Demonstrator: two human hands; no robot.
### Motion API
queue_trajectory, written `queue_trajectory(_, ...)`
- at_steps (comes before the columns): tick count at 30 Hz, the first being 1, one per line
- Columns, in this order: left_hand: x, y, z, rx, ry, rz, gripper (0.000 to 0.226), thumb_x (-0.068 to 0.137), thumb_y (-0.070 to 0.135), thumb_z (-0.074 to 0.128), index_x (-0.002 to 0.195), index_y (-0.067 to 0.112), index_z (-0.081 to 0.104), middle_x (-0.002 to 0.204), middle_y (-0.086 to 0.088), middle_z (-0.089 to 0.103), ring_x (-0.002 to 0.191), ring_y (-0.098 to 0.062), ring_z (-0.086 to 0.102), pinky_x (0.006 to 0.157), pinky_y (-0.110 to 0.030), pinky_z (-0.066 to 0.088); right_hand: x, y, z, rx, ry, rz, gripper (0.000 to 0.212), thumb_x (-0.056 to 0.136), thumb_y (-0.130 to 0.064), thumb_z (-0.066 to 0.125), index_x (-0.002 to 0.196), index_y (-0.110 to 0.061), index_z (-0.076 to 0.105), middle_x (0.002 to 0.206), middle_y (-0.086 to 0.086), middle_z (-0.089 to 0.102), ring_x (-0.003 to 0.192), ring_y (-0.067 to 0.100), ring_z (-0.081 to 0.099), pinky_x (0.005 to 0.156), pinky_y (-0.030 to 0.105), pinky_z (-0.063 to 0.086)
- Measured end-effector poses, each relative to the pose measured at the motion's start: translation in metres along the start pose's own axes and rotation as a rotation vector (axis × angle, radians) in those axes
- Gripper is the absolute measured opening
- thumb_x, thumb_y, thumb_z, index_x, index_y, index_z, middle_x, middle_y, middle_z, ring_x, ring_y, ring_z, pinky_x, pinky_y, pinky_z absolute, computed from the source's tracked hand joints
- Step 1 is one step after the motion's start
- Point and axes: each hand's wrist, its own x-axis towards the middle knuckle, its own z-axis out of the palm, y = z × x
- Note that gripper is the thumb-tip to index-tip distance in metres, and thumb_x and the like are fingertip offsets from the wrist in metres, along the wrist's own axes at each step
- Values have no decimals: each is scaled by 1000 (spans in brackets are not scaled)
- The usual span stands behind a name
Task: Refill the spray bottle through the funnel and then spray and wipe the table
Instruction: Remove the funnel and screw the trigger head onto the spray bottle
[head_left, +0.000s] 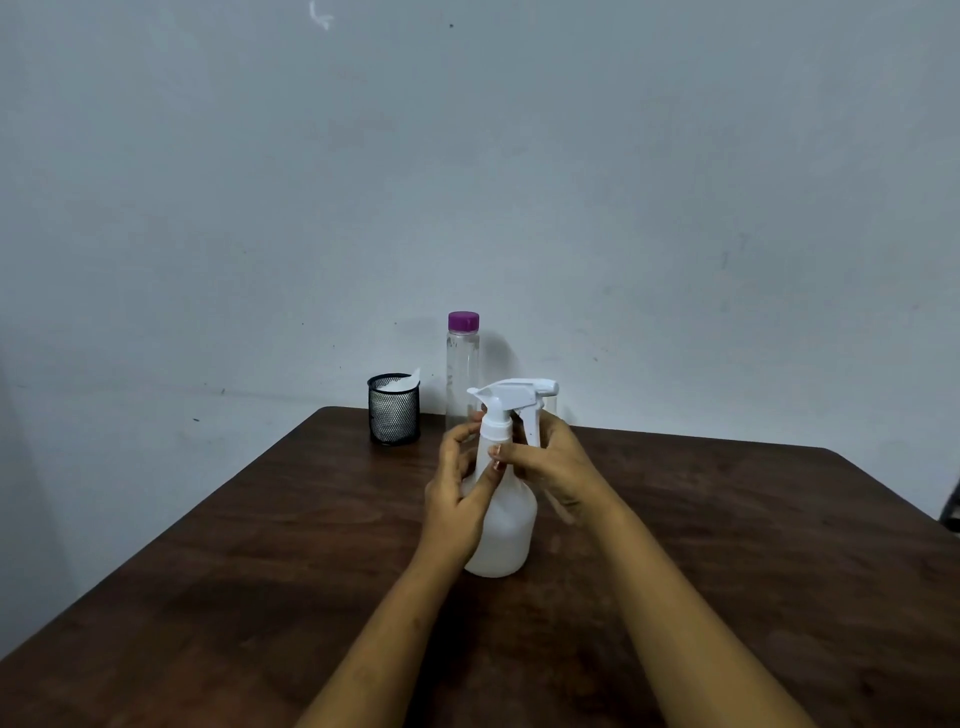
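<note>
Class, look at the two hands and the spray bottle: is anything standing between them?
Nothing visible. The left hand and right hand already touch the spray bottle at its neck. The clear bottle and mesh cup stand behind it, out of the way.

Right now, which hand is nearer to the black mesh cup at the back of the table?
Left. The left hand holds the spray bottle on the side facing the black mesh cup; the right hand is on the bottle's far side, farther away.
</note>
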Motion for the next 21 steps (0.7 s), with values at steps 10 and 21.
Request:
queue_trajectory(10, 2, -4, 0, 52, 17, 31, 35, 91, 16, 58, 115, 39, 48, 122, 8, 62, 113, -3, 59, 94, -21, 49, 4, 1, 10, -210, 204, -130, 27, 74, -9, 78, 91, -25, 64, 87, -6, 71, 81, 1, 67, 78, 24, 55)
queue_trajectory(21, 2, -7, -1, 69, 30, -20, 30, 89, 26, 63, 109, 41, 47, 109, -2, 69, 102, -10, 66, 84, -24, 52, 3, -7, -9, 368, -144, 112, 32, 81, -28, 60, 107, -12, 68, 107, 9, 66, 103, 23, 61, 98, 41, 45)
